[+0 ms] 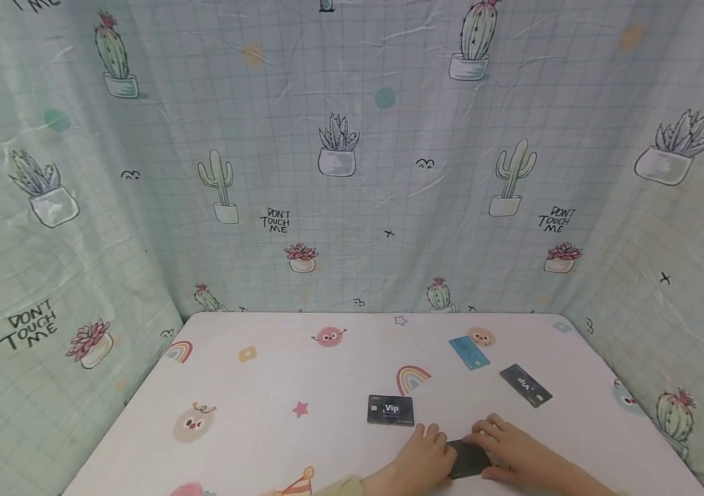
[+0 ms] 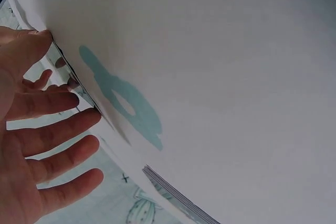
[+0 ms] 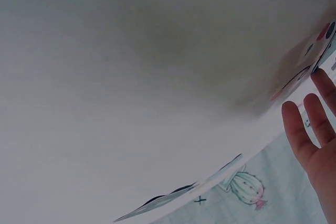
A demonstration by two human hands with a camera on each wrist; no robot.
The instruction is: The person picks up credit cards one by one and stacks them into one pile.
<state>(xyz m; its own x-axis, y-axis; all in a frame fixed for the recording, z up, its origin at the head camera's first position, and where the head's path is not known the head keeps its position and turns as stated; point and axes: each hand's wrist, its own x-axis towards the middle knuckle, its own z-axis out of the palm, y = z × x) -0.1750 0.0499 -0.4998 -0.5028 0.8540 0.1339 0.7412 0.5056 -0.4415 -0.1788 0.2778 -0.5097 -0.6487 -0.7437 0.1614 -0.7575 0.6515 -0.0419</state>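
Observation:
Low in the head view, a plain black card (image 1: 468,459) lies on the table between my two hands. My left hand (image 1: 424,460) holds its left side, fingers over the edge; in the left wrist view, the thumb (image 2: 42,45) and forefinger meet the card's thin edge (image 2: 74,80), while the other fingers spread out. My right hand (image 1: 516,455) holds the right side, with fingers at the far edge and thumb at the near corner. Part of the card is hidden under the fingers. In the right wrist view, a fingertip (image 3: 318,76) touches the card's edge.
A black Vip card (image 1: 391,410) lies just beyond my left hand. Farther right is another black Vip card (image 1: 525,385), turned at an angle, and a blue card (image 1: 469,353) lies behind it. The patterned white tabletop (image 1: 234,386) meets a cactus-print curtain (image 1: 352,193) at the back and sides.

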